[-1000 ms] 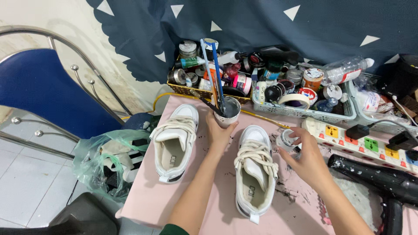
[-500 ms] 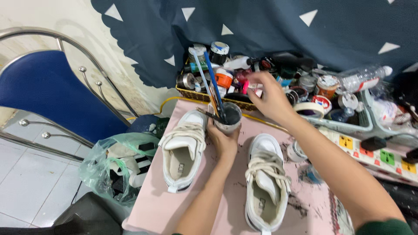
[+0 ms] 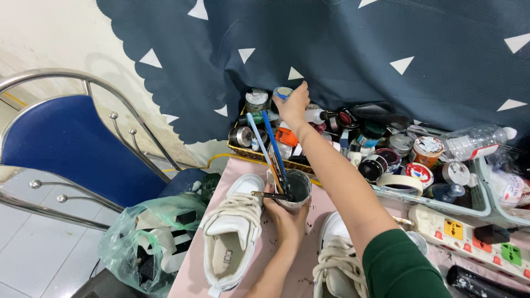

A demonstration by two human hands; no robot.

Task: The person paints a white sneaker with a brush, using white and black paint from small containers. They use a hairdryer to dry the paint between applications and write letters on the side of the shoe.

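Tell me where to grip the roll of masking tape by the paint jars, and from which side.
Grip the roll of masking tape across its rim, fingers on the outer wall and inside the open centre, coming from above. It seems to lie flat with the hole facing up, and jars crowd it behind, so a side approach looks blocked.

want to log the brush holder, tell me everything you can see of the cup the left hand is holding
The cup is a small round container, pale outside and smeared with dark paint, its inside stained dark. It stands upright on the pink table between the two white sneakers. The left hand wraps it from below, fingers around its wall. Several brushes stand in it, two with blue handles leaning up and left, and one brush lies across its rim. Its material cannot be told.
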